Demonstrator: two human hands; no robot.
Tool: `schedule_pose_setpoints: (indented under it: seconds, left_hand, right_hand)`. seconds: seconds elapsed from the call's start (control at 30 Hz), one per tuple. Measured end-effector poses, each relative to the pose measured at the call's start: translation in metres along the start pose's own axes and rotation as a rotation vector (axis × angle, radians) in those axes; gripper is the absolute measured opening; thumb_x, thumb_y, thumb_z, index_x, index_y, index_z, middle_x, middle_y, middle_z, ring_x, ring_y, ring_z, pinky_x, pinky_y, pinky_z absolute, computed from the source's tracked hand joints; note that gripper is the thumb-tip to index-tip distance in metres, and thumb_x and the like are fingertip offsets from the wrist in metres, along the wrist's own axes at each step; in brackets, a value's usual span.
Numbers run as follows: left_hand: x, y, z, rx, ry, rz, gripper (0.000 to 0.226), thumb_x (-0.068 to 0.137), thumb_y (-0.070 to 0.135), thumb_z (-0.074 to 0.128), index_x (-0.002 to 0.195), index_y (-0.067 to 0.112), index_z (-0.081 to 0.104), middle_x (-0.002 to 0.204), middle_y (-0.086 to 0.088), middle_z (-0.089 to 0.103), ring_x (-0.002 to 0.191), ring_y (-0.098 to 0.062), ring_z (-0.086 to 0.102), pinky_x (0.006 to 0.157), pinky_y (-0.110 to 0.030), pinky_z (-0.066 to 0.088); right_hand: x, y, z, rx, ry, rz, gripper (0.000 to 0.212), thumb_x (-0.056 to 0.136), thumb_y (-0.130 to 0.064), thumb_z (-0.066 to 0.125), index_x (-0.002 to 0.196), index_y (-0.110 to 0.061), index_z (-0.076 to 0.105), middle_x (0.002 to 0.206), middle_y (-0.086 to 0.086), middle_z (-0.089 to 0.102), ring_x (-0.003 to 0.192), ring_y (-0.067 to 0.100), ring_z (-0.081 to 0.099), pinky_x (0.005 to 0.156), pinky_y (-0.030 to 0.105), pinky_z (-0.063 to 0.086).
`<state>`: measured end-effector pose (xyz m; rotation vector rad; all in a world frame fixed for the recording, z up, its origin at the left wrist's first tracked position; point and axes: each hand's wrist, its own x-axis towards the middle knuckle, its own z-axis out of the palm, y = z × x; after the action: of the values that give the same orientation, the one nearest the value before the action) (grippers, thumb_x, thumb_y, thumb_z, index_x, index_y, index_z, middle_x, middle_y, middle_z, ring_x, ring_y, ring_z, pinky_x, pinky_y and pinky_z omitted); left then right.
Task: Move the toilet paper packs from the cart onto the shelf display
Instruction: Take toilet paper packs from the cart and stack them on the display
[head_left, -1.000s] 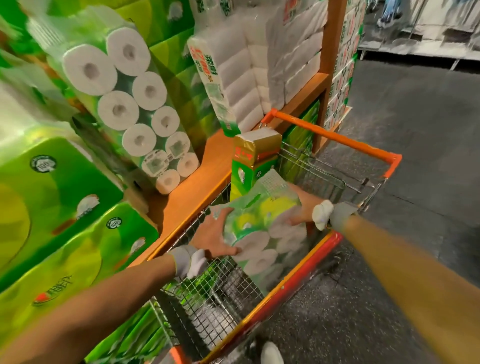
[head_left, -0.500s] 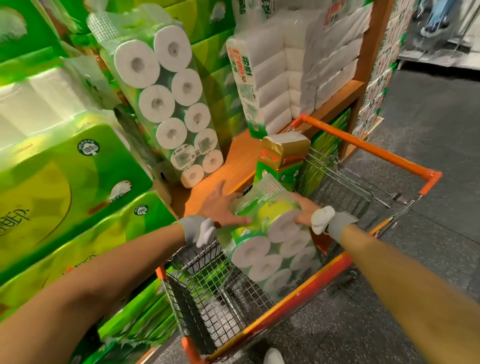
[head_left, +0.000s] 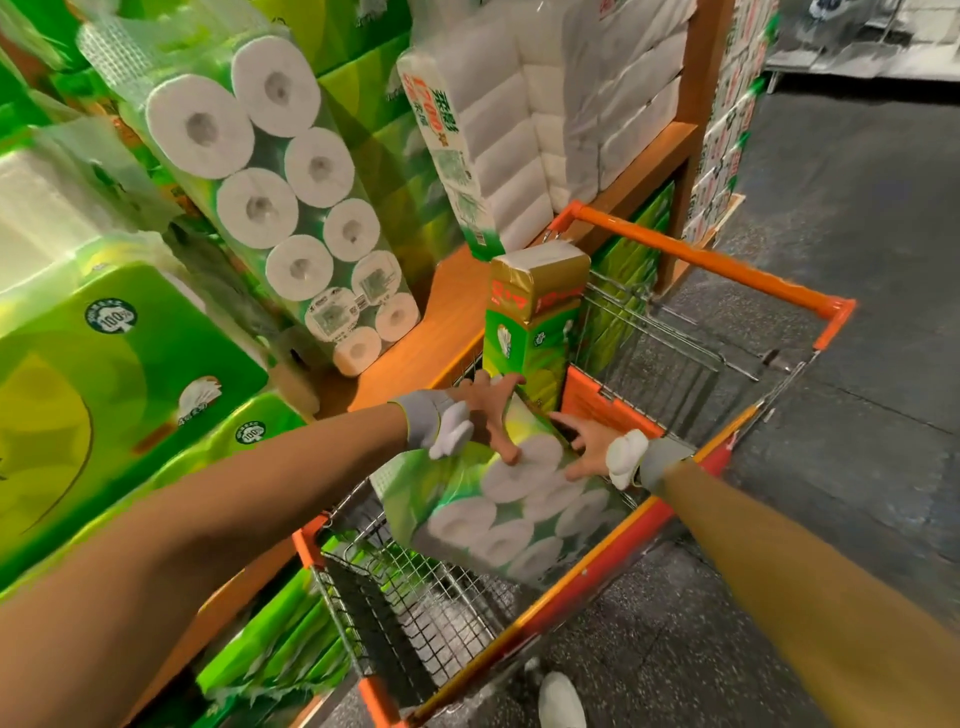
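A green-wrapped toilet paper pack (head_left: 498, 519) lies tilted over the wire cart (head_left: 701, 260), its white roll ends facing up. My left hand (head_left: 488, 415) lies over the pack's upper end with fingers spread. My right hand (head_left: 587, 447) touches the same end from the right, fingers splayed too. The pack sits between both hands, its lower end down inside the basket. A gold-and-green pack (head_left: 535, 312) stands upright in the cart just beyond my hands. The orange shelf board (head_left: 441, 322) runs along the cart's left side.
On the shelf a tall clear pack of rolls (head_left: 291, 208) leans beside white wrapped packs (head_left: 545, 130). Big green packs (head_left: 104, 364) are stacked at the left, and more sit below the shelf. Grey floor lies to the right. My shoe (head_left: 561, 701) is by the cart's near corner.
Both hands have slid closer together onto the pack's upper end, and the pack has tipped so its roll ends face me more. My view has shifted slightly.
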<state>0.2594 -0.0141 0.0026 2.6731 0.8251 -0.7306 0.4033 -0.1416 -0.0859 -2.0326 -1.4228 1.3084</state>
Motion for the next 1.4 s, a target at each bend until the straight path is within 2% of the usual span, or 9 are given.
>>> schedule_pose_setpoints:
  seconds: [0.17, 0.27, 0.5, 0.63, 0.77, 1.03, 1.17, 1.27, 1.4]
  left_hand:
    - [-0.022, -0.026, 0.004, 0.094, -0.081, -0.044, 0.115, 0.059, 0.062, 0.077, 0.146, 0.031, 0.007, 0.139, -0.019, 0.031, 0.124, -0.043, 0.040, 0.099, -0.054, 0.038]
    - [-0.035, -0.044, 0.010, 0.095, -0.093, -0.057, 0.115, 0.057, 0.061, 0.079, 0.144, 0.033, 0.008, 0.140, -0.016, 0.030, 0.127, -0.040, 0.038, 0.101, -0.053, 0.036]
    - [-0.077, -0.084, 0.038, 0.058, -0.099, -0.048, 0.114, 0.052, 0.062, 0.076, 0.139, 0.036, 0.007, 0.139, -0.013, 0.026, 0.124, -0.036, 0.036, 0.101, -0.052, 0.040]
    - [-0.096, -0.103, 0.052, 0.051, -0.118, -0.096, 0.115, 0.054, 0.056, 0.079, 0.142, 0.031, 0.009, 0.138, -0.011, 0.025, 0.125, -0.034, 0.035, 0.099, -0.047, 0.040]
    - [-0.106, -0.117, 0.059, 0.094, -0.139, -0.094, 0.117, 0.054, 0.061, 0.078, 0.141, 0.029, 0.008, 0.139, -0.014, 0.025, 0.124, -0.036, 0.037, 0.100, -0.047, 0.039]
    - [-0.119, -0.145, 0.081, 0.236, -0.181, -0.151, 0.118, 0.056, 0.068, 0.073, 0.145, 0.030, 0.006, 0.139, -0.018, 0.024, 0.118, -0.038, 0.041, 0.097, -0.049, 0.041]
    - [-0.107, -0.133, 0.081, 0.385, -0.202, -0.150, 0.116, 0.059, 0.077, 0.063, 0.147, 0.034, 0.002, 0.155, -0.018, 0.000, 0.136, -0.042, 0.020, 0.113, -0.054, 0.020]
    - [-0.090, -0.112, 0.081, 0.497, -0.253, -0.107, 0.113, 0.061, 0.078, 0.060, 0.148, 0.029, 0.008, 0.156, -0.015, 0.002, 0.142, -0.039, 0.009, 0.115, -0.059, 0.007]
    - [-0.069, -0.092, 0.082, 0.514, -0.348, -0.186, 0.076, 0.089, 0.056, 0.044, 0.150, 0.029, 0.007, 0.155, -0.019, 0.008, 0.143, -0.040, 0.005, 0.114, -0.060, 0.006]
  right_hand:
    - [0.017, 0.005, 0.018, -0.187, -0.084, -0.081, 0.112, 0.072, -0.014, 0.079, 0.150, -0.014, -0.002, 0.158, 0.010, 0.011, 0.143, 0.027, 0.023, 0.112, 0.040, 0.030]
    - [0.029, -0.005, 0.024, -0.343, -0.091, -0.116, 0.117, 0.070, -0.019, 0.080, 0.149, -0.013, -0.006, 0.159, 0.008, 0.005, 0.145, 0.025, 0.015, 0.115, 0.036, 0.023]
    - [0.064, -0.033, 0.047, -0.529, -0.270, -0.282, 0.139, 0.058, -0.030, 0.086, 0.146, -0.021, -0.022, 0.159, 0.009, -0.008, 0.147, 0.028, 0.002, 0.117, 0.044, 0.016]
    - [0.074, -0.038, 0.081, -0.585, -0.240, -0.372, 0.147, 0.047, -0.054, 0.082, 0.141, -0.033, -0.029, 0.159, 0.010, -0.002, 0.145, 0.033, 0.011, 0.115, 0.047, 0.017]
    - [0.084, -0.042, 0.106, -0.541, -0.209, -0.399, 0.144, 0.050, -0.054, 0.081, 0.136, -0.038, -0.034, 0.145, 0.011, 0.017, 0.127, 0.039, 0.032, 0.108, 0.044, 0.028]
    - [0.093, -0.061, 0.140, -0.476, -0.208, -0.401, 0.138, 0.050, -0.051, 0.079, 0.143, -0.035, -0.022, 0.137, 0.007, 0.020, 0.124, 0.033, 0.032, 0.101, 0.042, 0.038]
    - [0.096, -0.061, 0.140, -0.492, -0.177, -0.384, 0.137, 0.051, -0.051, 0.079, 0.145, -0.029, -0.018, 0.142, 0.007, 0.019, 0.129, 0.032, 0.030, 0.103, 0.041, 0.038]
    - [0.095, -0.063, 0.140, -0.482, -0.179, -0.384, 0.134, 0.055, -0.050, 0.078, 0.147, -0.023, -0.015, 0.147, 0.008, 0.014, 0.135, 0.032, 0.024, 0.107, 0.044, 0.035]
    - [0.092, -0.060, 0.141, -0.495, -0.122, -0.364, 0.130, 0.057, -0.046, 0.078, 0.148, -0.017, -0.010, 0.151, 0.007, 0.013, 0.139, 0.031, 0.021, 0.109, 0.043, 0.033]
